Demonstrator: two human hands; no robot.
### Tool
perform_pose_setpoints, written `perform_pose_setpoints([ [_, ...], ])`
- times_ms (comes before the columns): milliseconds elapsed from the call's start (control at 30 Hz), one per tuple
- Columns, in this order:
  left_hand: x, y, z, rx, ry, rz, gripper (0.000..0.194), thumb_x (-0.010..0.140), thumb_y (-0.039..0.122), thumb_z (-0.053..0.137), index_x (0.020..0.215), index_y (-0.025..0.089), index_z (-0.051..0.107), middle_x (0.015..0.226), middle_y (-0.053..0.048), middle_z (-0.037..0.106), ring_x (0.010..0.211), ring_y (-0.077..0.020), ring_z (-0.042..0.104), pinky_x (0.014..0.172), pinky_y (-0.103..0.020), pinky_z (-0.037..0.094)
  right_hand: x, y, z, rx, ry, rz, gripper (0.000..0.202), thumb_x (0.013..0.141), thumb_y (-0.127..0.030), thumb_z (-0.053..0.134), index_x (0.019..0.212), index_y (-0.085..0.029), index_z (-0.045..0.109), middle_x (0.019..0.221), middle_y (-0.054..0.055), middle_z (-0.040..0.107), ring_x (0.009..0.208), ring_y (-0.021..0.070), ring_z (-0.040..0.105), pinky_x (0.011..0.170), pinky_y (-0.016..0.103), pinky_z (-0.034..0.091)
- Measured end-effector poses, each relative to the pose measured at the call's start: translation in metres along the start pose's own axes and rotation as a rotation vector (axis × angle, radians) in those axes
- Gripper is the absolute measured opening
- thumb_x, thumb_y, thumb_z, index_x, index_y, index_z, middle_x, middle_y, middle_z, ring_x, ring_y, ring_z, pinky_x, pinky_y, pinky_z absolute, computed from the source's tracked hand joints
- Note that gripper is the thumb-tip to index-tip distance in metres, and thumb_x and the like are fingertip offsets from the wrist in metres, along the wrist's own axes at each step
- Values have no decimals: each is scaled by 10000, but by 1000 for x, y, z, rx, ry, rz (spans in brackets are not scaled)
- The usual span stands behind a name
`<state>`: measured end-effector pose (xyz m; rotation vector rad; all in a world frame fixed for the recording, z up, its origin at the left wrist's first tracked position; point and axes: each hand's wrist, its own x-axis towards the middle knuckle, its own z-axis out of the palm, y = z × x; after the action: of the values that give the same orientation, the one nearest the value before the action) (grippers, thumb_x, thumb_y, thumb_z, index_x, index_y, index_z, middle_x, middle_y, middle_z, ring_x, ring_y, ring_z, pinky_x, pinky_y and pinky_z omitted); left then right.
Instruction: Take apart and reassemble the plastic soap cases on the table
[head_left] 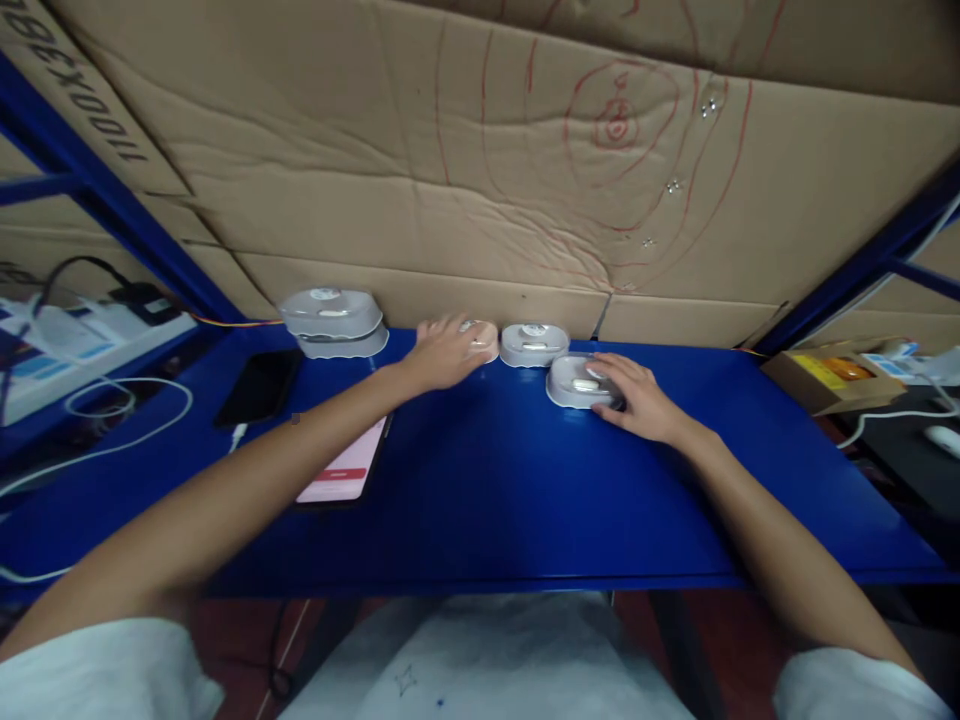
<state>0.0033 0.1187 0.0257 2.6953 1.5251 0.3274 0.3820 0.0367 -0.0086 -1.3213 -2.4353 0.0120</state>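
Note:
My left hand [444, 355] reaches to the back of the blue table, its fingers curved over a small beige lidded container [487, 342]. Part of that container is hidden under the hand. My right hand [637, 398] grips the right end of a grey oval lidded container [574, 382], thumb at the front and fingers over the top. Between my hands, slightly farther back, a similar grey container [534, 346] sits near the cardboard. Farther left stand two stacked grey containers [334, 320].
A phone with a lit pink screen [349, 470] lies by my left forearm, and a dark phone [259, 388] with a white cable lies beyond it. Power strips [97, 365] are at left. An open cardboard box [832, 375] stands at right. A cardboard wall [337, 150] closes the back.

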Motion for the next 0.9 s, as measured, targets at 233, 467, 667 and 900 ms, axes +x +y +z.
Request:
perform_pose_setpoints([
  [233, -38, -1, -8, 24, -30, 1, 532, 1025, 358, 523, 1554, 309, 489, 1616, -168, 463, 1438, -429, 446, 1055, -646, 424, -7, 39, -3, -32, 77, 118, 674, 948, -548, 634, 1537, -248, 499, 1600, 189, 506, 1468, 420, 481, 1147, 638, 423],
  [467, -35, 6, -6, 13, 27, 20, 708, 907, 524, 687, 1548, 279, 514, 1373, -151, 568, 1240, -393, 536, 1026, -524, 422, -3, 39, 5, 9, 115, 112, 784, 933, -706, 623, 1548, -245, 470, 1571, 206, 501, 1483, 420, 455, 1201, 632, 397],
  [667, -25, -19, 3, -31, 11, -38, 748, 915, 629, 655, 1584, 335, 494, 1529, -178, 458, 1430, -445, 424, 1119, -608, 367, -6, 44, 10, -131, 132, 221, 646, 997, -598, 551, 1579, -326, 478, 1656, 159, 429, 1535, 477, 355, 1188, 729, 327],
  [900, -9, -38, 19, -116, 37, -32, 734, 942, 474, 650, 1605, 246, 430, 1602, -188, 416, 1502, -416, 394, 1199, -577, 359, -5, 45, 24, -142, 215, 324, 714, 975, -291, 509, 1670, -307, 349, 1723, 172, 305, 1533, 474, 347, 1171, 729, 363],
])
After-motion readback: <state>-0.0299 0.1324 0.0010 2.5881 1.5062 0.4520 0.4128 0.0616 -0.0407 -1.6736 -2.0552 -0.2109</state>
